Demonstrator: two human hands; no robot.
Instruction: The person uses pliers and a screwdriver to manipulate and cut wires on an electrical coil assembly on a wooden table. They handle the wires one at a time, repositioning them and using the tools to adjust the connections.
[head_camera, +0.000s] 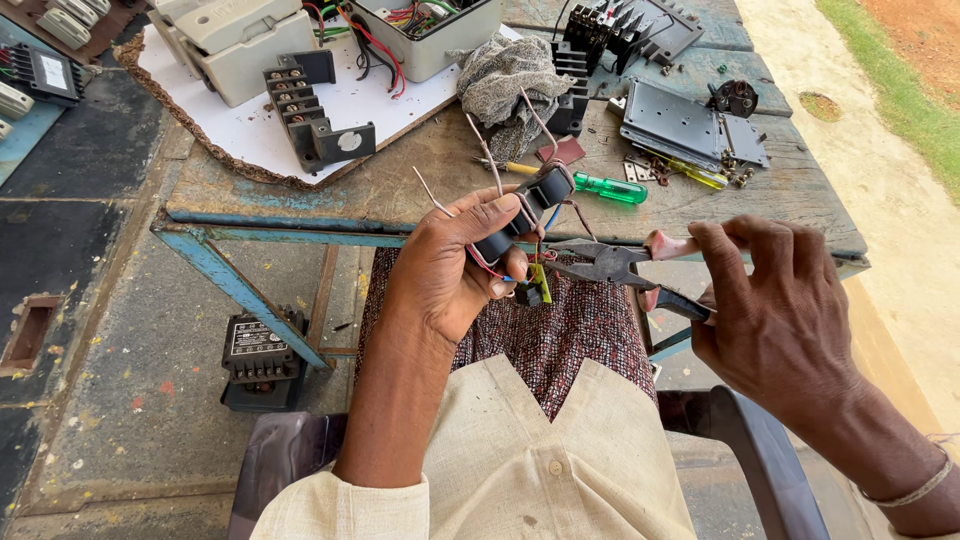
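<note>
Far left, on the floor under the bench: we list a black transformer (262, 360).

Bench top, left: a white board (250, 130) bearing a grey switch housing (235, 45) and a dark terminal block (310, 110). Behind it, a grey box (430, 35) full of red and green wires.

Centre: a grey rag (510, 85), then a green screwdriver (590, 185) lying flat on the bench (420, 180).

Left hand (450, 270): we hold it above the lap, fingers curled and pressed around a black coil part (520, 215), from which bare and red wires (490, 150) stick upward. The part sits off the bench, just in front of its edge.

Right hand (780, 320): fingers wrapped tight on the handles of the pliers (610, 265); their tip reaches to just below the coil part. We cannot tell whether the tip touches a wire.

Bench top, right: a grey metal plate (680, 125) and black components (610, 30).
</note>
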